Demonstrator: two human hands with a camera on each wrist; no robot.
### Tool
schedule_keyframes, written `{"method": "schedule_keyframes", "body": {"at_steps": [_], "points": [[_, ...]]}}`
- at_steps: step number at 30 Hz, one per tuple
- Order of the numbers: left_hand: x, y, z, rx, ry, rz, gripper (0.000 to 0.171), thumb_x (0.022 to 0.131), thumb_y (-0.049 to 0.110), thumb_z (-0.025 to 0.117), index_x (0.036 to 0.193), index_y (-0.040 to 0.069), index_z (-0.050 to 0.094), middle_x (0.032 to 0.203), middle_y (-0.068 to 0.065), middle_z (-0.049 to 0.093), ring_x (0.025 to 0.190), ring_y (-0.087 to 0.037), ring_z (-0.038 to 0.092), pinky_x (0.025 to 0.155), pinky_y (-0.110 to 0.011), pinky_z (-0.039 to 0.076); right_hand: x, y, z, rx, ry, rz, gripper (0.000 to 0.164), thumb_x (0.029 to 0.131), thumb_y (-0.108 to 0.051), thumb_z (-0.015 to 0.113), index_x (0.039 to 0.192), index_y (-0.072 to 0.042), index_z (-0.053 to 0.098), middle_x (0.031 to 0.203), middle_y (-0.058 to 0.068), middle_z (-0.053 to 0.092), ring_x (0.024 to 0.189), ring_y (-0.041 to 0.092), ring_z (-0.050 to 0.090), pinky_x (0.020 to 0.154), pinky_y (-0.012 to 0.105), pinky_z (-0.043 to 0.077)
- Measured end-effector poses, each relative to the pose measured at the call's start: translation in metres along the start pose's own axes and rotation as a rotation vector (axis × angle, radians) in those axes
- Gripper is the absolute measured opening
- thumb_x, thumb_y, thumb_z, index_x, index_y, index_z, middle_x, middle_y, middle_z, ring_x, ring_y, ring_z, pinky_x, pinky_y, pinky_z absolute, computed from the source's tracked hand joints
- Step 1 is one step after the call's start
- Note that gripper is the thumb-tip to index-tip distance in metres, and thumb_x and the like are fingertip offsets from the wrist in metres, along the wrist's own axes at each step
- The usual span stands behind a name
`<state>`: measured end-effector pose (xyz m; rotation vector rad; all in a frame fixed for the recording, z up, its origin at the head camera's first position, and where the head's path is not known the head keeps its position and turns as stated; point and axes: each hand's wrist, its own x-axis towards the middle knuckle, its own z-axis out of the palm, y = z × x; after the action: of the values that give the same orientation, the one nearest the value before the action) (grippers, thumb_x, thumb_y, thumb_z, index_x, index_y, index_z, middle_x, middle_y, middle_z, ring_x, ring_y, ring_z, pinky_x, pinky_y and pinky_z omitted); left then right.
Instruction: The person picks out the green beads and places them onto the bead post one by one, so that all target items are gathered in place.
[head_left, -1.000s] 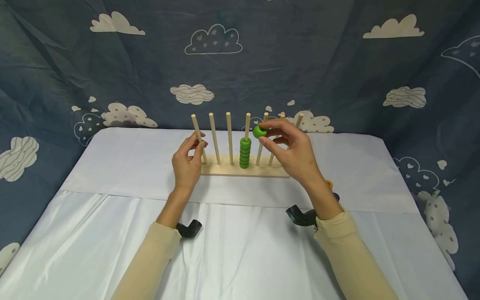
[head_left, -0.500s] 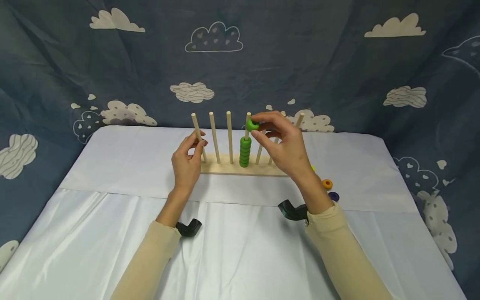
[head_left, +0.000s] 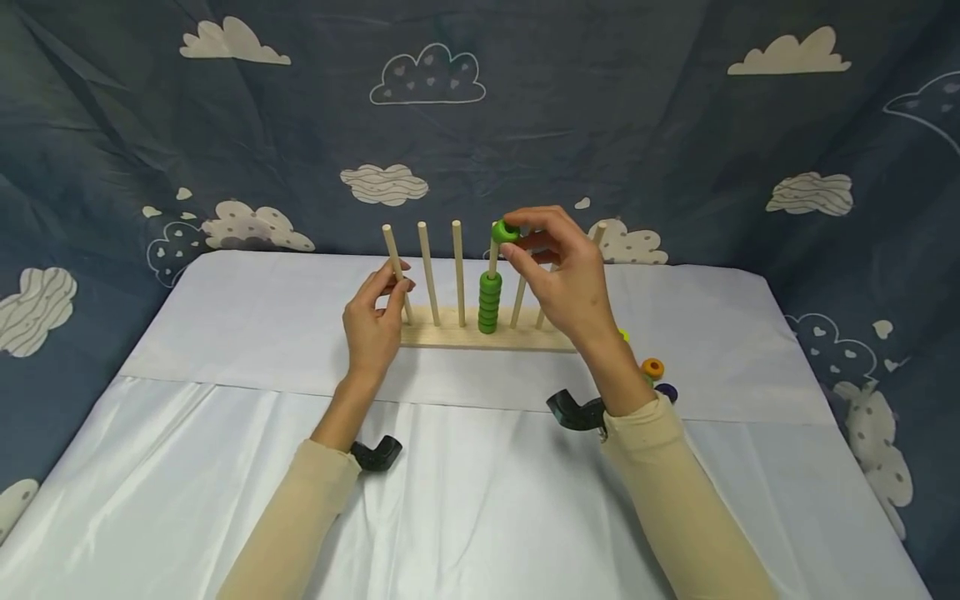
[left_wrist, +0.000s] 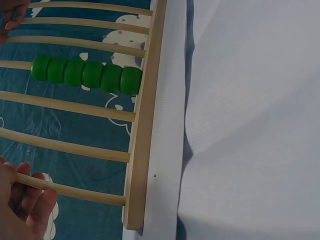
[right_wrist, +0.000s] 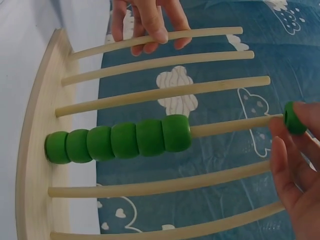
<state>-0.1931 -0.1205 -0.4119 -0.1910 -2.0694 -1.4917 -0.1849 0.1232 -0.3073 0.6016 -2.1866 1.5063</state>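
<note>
A wooden peg rack (head_left: pixel 442 337) stands at the back of the white table, with a row of upright pegs. Several green beads (head_left: pixel 489 302) are stacked on its middle peg. My right hand (head_left: pixel 570 279) pinches another green bead (head_left: pixel 506 232) between thumb and fingers. That bead is right by the tip of the middle peg (right_wrist: pixel 235 125); whether the tip has entered its hole I cannot tell. My left hand (head_left: pixel 372 325) grips the leftmost peg (left_wrist: pixel 75 191) with thumb and fingers, partway up. The right hand hides parts of the right-hand pegs.
Loose beads lie right of the rack, partly behind the right forearm: an orange one (head_left: pixel 652 368), a dark purple one (head_left: pixel 666 392), a yellow one (head_left: pixel 624 335) and a green one. A dark cloud-patterned cloth (head_left: pixel 600 125) hangs behind the table.
My right hand has carried the green bead left and up, from beside the middle peg to its tip. My left hand stays on the leftmost peg.
</note>
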Motion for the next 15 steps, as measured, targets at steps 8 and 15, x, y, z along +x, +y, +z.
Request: {"method": "schedule_keyframes", "body": {"at_steps": [8,15], "points": [[-0.0001,0.0004,0.0012,-0.016,0.005,-0.013,0.021,0.102,0.013,0.067,0.121,0.008,0.075,0.104,-0.015,0.077,0.098,-0.027,0.073,0.061,-0.007,0.052,0.0032,-0.0005,0.0022,-0.012,0.049,0.005,0.031,0.094,-0.010,0.078,0.124,-0.007,0.072,0.119,0.008,0.068,0.087,0.012,0.069,0.077,0.016,0.056],[-0.0007,-0.0004,0.0007,-0.008,0.003,-0.014,0.023,0.102,0.014,0.067,0.123,0.007,0.074,0.105,-0.015,0.077,0.099,-0.027,0.073,0.062,-0.007,0.052,0.0040,-0.0027,0.0042,-0.057,0.063,0.009,0.030,0.095,-0.013,0.077,0.124,-0.010,0.074,0.120,0.007,0.070,0.088,0.019,0.073,0.075,0.016,0.054]]}}
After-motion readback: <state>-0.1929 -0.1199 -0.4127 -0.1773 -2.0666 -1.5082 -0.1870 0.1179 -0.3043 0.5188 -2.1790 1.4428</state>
